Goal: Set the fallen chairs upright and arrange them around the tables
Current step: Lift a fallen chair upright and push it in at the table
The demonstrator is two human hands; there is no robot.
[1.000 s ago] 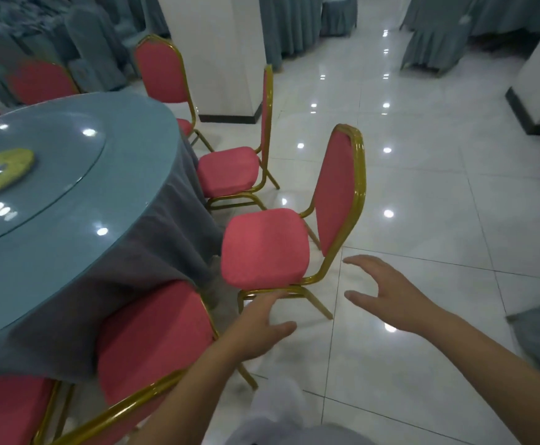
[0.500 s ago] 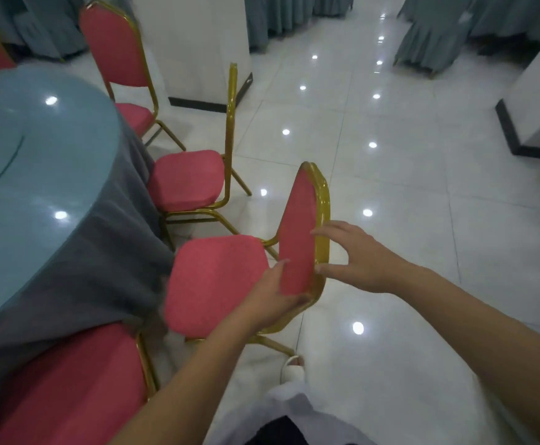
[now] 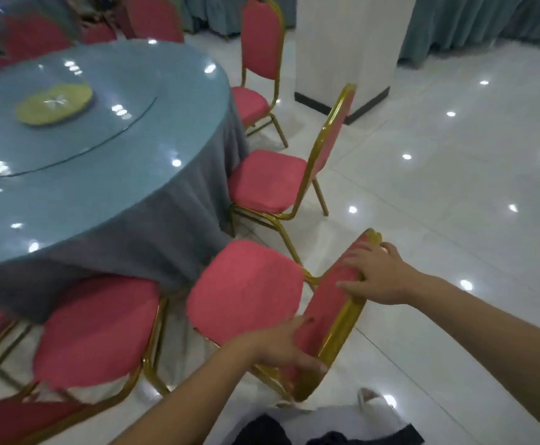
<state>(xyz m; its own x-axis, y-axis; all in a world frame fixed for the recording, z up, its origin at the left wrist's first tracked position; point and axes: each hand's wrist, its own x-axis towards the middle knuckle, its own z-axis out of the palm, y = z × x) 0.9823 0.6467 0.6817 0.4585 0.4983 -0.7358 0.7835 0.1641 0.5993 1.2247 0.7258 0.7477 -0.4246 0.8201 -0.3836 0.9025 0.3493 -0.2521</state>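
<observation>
Both hands on one chair (image 3: pixel 246 289), lower centre of frame: red padded seat, gold metal frame, upright, seat facing the round worktop (image 3: pixel 101 162) at left. Left hand (image 3: pixel 281 350) has its grip closed on the lower part of the backrest, fingers on the red pad, thumb by the gold rail. Right hand (image 3: pixel 379 274) has its grip wrapped over the top edge of the same backrest, fingers (image 3: pixel 357 252) spread on the pad.

Worktop fills the left half of frame: blue-grey cloth hanging in folds, glossy top, a round glass turntable with a yellow-green disc (image 3: pixel 55 104) at upper left. Ceiling light reflections dot it.

More red and gold chairs stand round the rim:
- second chair (image 3: pixel 267 179) right of the worktop, centre frame, upright, seat near the cloth
- third chair (image 3: pixel 259 59) at top centre, upright
- fourth chair (image 3: pixel 98 329) lower left, seat just beside the held one, partly under the cloth edge
- others at far left and top left, blurred

Floor (image 3: pixel 439 194): white glossy tiles, thin grout lines, many bright light spots. White square pillar (image 3: pixel 345 43) with dark base at top centre right. Blue-grey drapes (image 3: pixel 474 20) along the top right. A shoe tip (image 3: pixel 370 398) and light clothing at the bottom edge.
</observation>
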